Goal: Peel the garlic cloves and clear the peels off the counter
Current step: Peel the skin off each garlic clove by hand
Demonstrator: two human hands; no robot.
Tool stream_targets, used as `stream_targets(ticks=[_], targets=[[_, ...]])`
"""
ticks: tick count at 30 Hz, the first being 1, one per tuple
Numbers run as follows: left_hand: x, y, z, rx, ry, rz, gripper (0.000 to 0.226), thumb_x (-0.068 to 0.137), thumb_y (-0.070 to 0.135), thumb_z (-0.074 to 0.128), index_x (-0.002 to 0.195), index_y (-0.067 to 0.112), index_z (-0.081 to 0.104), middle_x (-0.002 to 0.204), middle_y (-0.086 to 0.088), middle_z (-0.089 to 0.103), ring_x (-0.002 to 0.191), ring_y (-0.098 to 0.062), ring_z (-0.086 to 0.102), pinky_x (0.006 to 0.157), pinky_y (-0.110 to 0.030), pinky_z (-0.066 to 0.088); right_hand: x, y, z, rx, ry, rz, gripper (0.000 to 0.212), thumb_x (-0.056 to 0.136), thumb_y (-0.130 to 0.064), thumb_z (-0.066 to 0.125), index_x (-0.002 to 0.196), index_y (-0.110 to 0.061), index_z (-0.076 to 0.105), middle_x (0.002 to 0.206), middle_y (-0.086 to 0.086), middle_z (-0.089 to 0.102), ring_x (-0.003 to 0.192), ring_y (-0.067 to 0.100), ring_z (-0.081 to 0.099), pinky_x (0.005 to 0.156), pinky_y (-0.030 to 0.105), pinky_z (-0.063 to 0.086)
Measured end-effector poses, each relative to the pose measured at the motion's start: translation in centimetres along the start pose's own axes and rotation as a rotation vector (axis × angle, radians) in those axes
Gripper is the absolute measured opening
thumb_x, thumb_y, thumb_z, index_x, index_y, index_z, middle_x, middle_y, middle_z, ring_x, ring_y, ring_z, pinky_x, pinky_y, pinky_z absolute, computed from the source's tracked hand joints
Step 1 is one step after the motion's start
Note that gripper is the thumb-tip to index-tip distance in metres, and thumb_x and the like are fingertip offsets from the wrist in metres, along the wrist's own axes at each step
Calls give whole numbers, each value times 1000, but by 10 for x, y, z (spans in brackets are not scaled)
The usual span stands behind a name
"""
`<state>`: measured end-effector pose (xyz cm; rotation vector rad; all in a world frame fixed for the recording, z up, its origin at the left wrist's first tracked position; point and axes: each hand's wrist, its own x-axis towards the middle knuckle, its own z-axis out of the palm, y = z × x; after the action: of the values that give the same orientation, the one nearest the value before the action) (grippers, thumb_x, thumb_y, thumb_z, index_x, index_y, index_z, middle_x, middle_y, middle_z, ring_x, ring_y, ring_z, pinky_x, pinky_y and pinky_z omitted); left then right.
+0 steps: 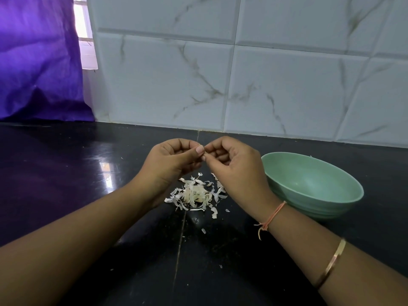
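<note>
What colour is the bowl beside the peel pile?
Pale mint green, plain with no pattern. The bowl shows best in the head view.

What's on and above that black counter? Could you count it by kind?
Hands: 2, left hand and right hand
Garlic: 1 clove, pinched between them, barely visible
Bowls: 1 green bowl
Peels: 1 heap
Wristbands: 2, thread and bangle
Total: 7

Glossy black stone counter (66, 173) — papery dry peels (195, 195), smooth matt green bowl (313, 186), veined tiles (276, 85).
</note>
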<state>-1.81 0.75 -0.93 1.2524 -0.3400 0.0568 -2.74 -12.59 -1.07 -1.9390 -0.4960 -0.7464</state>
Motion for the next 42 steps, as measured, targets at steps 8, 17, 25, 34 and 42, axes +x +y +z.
stream_targets(ticks=[8, 17, 25, 34, 42], targets=[[0, 3, 1, -69, -9, -52, 16, 66, 13, 62, 78, 2, 59, 60, 1, 65, 55, -1, 60, 57, -11, 51, 2, 1, -2, 102, -53, 23, 25, 80, -3, 69, 72, -26, 64, 68, -9, 66, 62, 6, 62, 63, 25, 56], [0, 2, 1, -112, 16, -45, 11, 68, 9, 62, 75, 0, 61, 61, -2, 68, 60, -5, 65, 63, -13, 54, 1, -2, -1, 93, 27, 29, 9, 79, -6, 70, 74, -13, 67, 64, -4, 65, 58, 3, 56, 55, 11, 44], [0, 0, 0, -194, 20, -65, 22, 69, 17, 63, 87, 5, 60, 74, -2, 70, 71, -8, 68, 67, -18, 55, 1, -1, -1, 64, 71, 17, 9, 79, -7, 71, 75, -13, 65, 67, -6, 65, 61, 6, 59, 60, 16, 50], [1, -1, 0, -97, 6, -61, 10, 77, 12, 59, 78, 2, 62, 61, 1, 65, 60, -3, 63, 67, -14, 55, -1, -1, 1, 30, 47, -24, 9, 78, -6, 71, 74, -12, 66, 66, -5, 64, 60, 5, 57, 58, 12, 48], [1, -2, 1, -58, 4, -48, 12, 84, 9, 55, 82, -1, 62, 69, -3, 68, 67, -7, 63, 72, -18, 56, 0, -1, 0, 19, 94, 15, 7, 79, -8, 71, 74, -11, 67, 65, -5, 65, 59, 4, 57, 56, 11, 47]])
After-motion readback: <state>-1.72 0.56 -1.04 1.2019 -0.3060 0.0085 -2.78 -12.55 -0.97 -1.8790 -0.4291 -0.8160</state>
